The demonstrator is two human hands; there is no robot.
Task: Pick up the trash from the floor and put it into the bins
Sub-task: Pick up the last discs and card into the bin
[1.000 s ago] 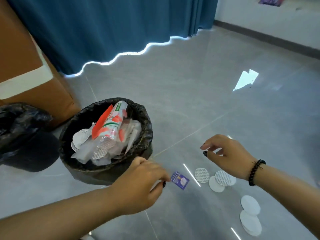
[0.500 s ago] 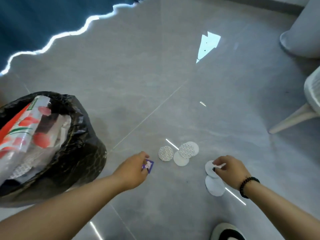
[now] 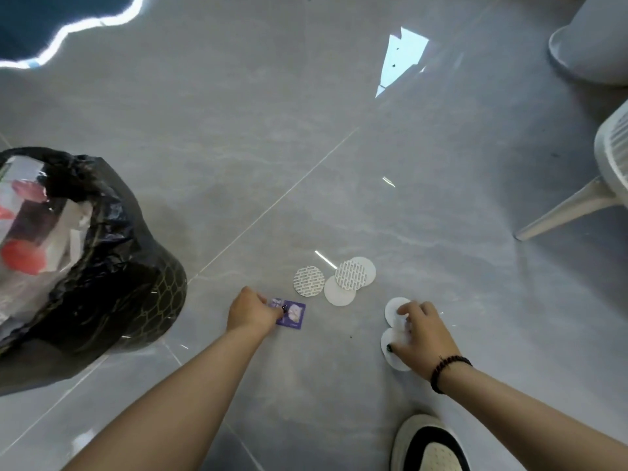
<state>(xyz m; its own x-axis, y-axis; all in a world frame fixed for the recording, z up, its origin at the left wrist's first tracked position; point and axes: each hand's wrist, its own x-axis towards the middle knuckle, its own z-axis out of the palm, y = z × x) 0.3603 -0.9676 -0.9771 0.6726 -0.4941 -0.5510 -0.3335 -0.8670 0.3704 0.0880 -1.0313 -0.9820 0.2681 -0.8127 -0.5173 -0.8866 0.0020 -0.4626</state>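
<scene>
Left hand (image 3: pixel 253 312) pinches the purple wrapper (image 3: pixel 290 313) off the floor (image 3: pixel 306 164); right hand (image 3: pixel 423 334), fingers spread, presses white discs (image 3: pixel 394 309) for gathering.

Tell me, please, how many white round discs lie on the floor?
6: four clustered mid-floor, two under the right hand; more may be hidden.

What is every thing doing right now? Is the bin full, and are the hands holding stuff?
Bin: upright, black bag in it, packed with wrappers.
Purple packet: flat on the floor, pinched at its edge by the left hand.
Right hand: fingers bent down onto two white discs on the floor.
Cluster of discs: lying overlapped, untouched.
</scene>
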